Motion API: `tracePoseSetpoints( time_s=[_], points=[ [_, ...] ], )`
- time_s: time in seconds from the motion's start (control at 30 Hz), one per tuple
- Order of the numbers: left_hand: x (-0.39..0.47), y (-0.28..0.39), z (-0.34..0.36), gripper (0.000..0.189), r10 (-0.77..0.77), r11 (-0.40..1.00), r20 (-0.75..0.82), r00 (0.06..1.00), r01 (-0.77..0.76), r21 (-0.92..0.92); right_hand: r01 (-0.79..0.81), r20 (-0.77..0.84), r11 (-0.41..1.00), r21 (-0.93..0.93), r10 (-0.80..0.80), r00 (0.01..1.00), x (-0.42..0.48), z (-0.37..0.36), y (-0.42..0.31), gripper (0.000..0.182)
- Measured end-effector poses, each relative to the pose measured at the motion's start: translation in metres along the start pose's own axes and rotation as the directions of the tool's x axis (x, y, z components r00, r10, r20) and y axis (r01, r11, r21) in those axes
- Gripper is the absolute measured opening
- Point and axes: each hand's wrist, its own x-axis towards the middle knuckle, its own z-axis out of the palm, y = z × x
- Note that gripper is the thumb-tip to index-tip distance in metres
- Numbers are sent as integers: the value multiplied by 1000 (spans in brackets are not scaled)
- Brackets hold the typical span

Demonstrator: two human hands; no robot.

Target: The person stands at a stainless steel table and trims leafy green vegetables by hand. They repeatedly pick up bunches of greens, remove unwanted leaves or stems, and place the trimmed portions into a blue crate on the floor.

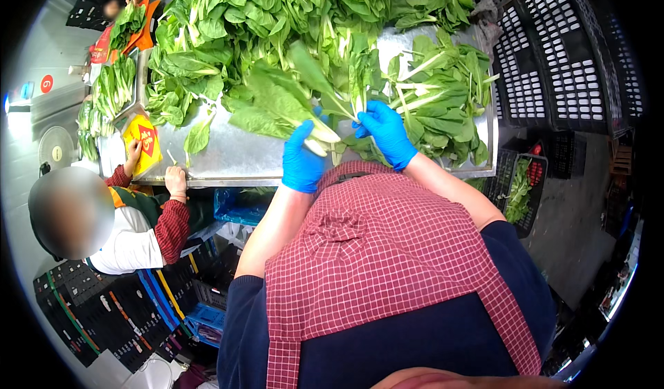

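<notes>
My left hand (302, 160), in a blue glove, grips a small bunch of leafy greens (280, 103) by its pale stalks; the leaves point up and left. In the same kind of glove, my right hand (383, 132) pinches the stalk base of a separate green stem (324, 80), its leaf slightly blurred. Both hands are over the near side of a metal table (233, 158). A large heap of leafy greens (249, 21) covers its far side. To the right of my right hand lies another pile of greens (441, 103), stalks mostly towards the left.
At left, a co-worker's hand (176, 180) rests on the table edge beside a yellow packet (141, 142). Black perforated crates (555, 57) stand at right, and a crate holding greens (524, 192) sits on the floor. Stacked black crates (98, 306) fill the lower left.
</notes>
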Motion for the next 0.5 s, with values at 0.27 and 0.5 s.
tracePoseSetpoints(
  time_s=[0.27, 0.5],
  points=[
    [-18, 12, 40, 64, 33, 998, 143, 989, -40, 52, 118, -37, 977, -179, -127, 991, 3, 1, 14, 29],
    [-8, 6, 28, 65, 28, 997, 166, 986, -39, 64, 137, -20, 977, -162, -142, 990, -3, 11, 9, 29]
  ],
)
